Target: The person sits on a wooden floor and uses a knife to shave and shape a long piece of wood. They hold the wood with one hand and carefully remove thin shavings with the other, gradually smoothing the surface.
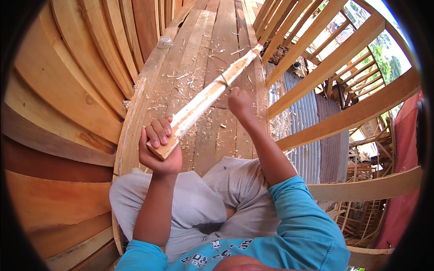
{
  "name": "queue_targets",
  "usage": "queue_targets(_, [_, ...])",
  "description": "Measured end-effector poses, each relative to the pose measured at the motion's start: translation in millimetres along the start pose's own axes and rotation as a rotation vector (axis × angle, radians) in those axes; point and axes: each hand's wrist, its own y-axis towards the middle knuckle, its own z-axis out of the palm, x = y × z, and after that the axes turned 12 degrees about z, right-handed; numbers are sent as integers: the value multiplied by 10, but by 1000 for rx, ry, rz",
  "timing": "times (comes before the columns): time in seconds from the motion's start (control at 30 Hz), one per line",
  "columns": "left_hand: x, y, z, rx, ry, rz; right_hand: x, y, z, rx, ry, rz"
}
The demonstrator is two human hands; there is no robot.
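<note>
The wooden stick [205, 97] is sitting in our left hand [159, 151] by its near, squared-off end. We're wrapping those fingers [158, 133] right over the top of it with the thumb underneath, so that hand is fully closed around the butt of it.

From that grip the stick is running up and away to the right, its long axis pointing diagonally toward the far end of the plank floor [212, 58] we're sitting on. The far tip is reaching out near the slatted frame [316, 54] on the right.

Our right hand [239, 106] is working about midway along the stick, just on its right side, curled into a fist. There's a thin dark thing [223, 79] showing against the stick just above that fist, maybe a blade, but we can't tell what it is, or whether the fist is actually clamping anything. So the left hand is the one at the near end, and the right is further out along the stick.

Around the stick the planks are covered in pale wood shavings [190, 79]. To the left of it, curved boards [68, 90] are rising like a hull side. Below the stick are our grey trousers [199, 198] and blue sleeve [307, 217].
</note>
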Motion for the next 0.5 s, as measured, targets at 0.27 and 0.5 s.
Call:
queue_targets(0.27, [-53, 98, -298, -243, -149, -42, 71, -97, 38, 119, -77, -91])
queue_targets(0.5, [-46, 73, -128, -249, -115, -4, -34, -63, 189, 125, -104, -195])
